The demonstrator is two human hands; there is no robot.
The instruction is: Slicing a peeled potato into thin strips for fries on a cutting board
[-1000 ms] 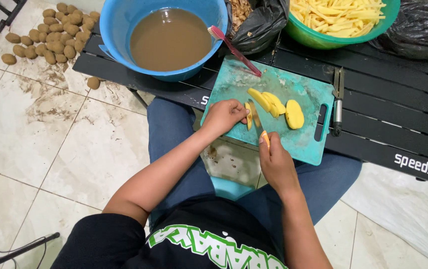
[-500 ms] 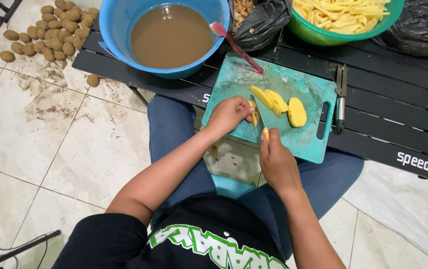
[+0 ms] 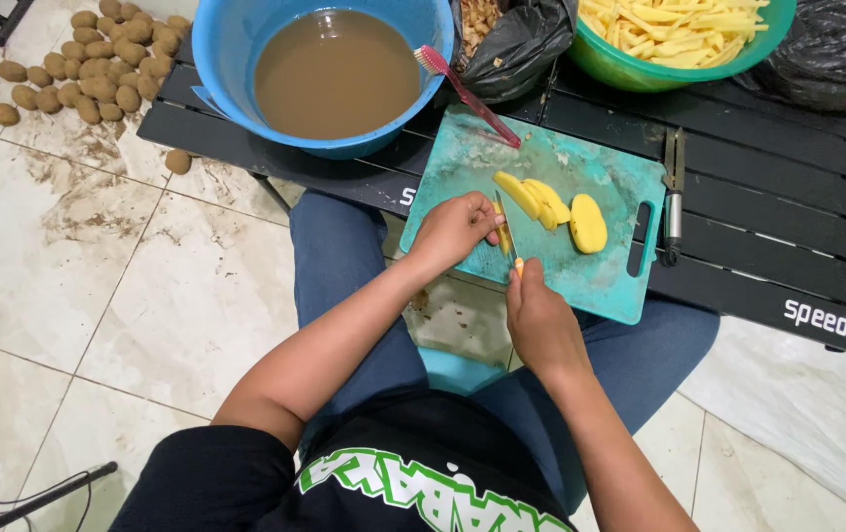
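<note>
on the teal plastic cutting board (image 3: 595, 286) the left hand (image 3: 454, 229) pins a peeled yellow potato piece (image 3: 504, 234), the right hand (image 3: 539, 320) is closed on an orange-handled knife (image 3: 507, 229); three slabs (image 3: 551, 205) wait uncut, green bowl of cut sticks (image 3: 679, 34) already looks full.

Home food-prep spot on a tiled floor (image 3: 78, 286): low black folding desk (image 3: 768, 246), cutting board (image 3: 590, 276), basin of muddy water (image 3: 329, 74), bowl of potato sticks (image 3: 679, 34), raw potatoes (image 3: 98, 69) on floor.
</note>
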